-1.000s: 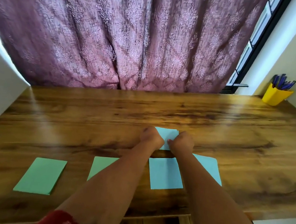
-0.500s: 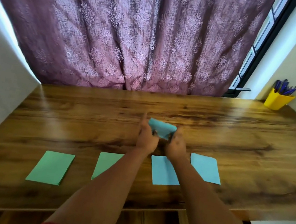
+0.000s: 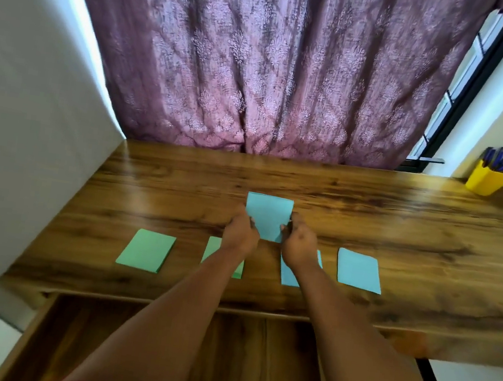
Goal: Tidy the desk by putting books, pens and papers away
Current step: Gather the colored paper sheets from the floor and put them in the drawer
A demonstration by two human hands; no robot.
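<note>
Bare wood is stretching across the desk (image 3: 371, 208) from centre frame to the right, open up to the yellow pen cup (image 3: 486, 183) sitting at the upper right corner. A row of green papers (image 3: 146, 250) and blue papers (image 3: 359, 271) is occupying the near edge at lower centre. The curtain (image 3: 263, 61) is closing off the back.

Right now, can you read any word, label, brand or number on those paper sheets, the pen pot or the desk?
No readable text anywhere in view.
Light blue paper sheet held by left hand and right hand: blank face.
Green paper sheet at far left: blank.
Yellow plastic pen pot: no label visible.
Blue pens: too small to read.
</note>
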